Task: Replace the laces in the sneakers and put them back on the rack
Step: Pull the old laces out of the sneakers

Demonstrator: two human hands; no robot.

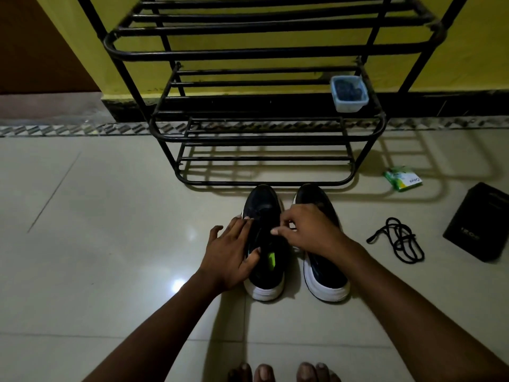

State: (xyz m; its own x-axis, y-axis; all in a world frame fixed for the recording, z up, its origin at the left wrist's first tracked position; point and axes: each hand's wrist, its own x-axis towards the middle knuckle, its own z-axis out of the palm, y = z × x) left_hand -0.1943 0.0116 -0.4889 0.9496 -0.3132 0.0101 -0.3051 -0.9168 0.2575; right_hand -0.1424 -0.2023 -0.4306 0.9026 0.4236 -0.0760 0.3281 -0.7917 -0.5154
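Observation:
Two black sneakers with white soles stand side by side on the floor, toes toward the black metal rack (264, 139). My left hand (231, 249) holds the left sneaker (265, 288) from its left side, fingers along the upper and thumb at the collar. My right hand (305, 230) hovers over the same sneaker's tongue with fingers curled, pinching at the lacing; the lace itself is hard to make out in the dark. The right sneaker (327, 285) stands partly under my right wrist. A loose black lace (402, 241) lies coiled on the floor to the right.
A small blue plastic tub (349, 95) sits on the rack's middle shelf at the right. A green packet (403, 179) and a black box (479, 224) lie on the tiles at the right. My bare toes (283, 372) show at the bottom edge. A yellow wall stands behind the rack.

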